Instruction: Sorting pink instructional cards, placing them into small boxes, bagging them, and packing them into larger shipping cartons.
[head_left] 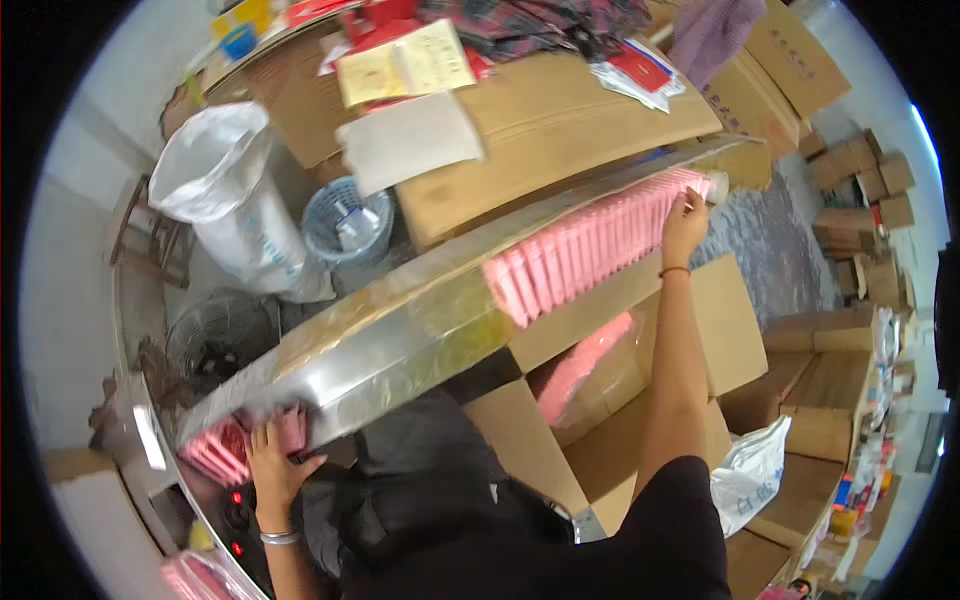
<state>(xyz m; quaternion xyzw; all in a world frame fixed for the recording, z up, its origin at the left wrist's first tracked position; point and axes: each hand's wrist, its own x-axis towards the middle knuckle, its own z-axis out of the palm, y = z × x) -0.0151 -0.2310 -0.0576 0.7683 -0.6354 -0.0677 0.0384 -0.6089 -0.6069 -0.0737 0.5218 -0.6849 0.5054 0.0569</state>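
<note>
A long row of pink flat packets (590, 248) stands on edge along a narrow metal-topped bench (365, 375). My right hand (685, 222) is at the row's far right end, its fingers curled and closed on the last pink packet. My left hand (274, 462) lies at the bench's left end with its thumb spread and fingers stretched against a smaller group of pink packets (222, 448). Under the row, an open cardboard box (615, 440) holds a pink bundle in clear plastic (582, 370).
Beyond the bench stand a white woven sack (235, 195), a blue plastic basket (345, 245) and a fan (222, 335). A cardboard-covered table (560, 110) bears papers and cloth. Boxes are stacked at right (825, 385), beside a white bag (750, 470).
</note>
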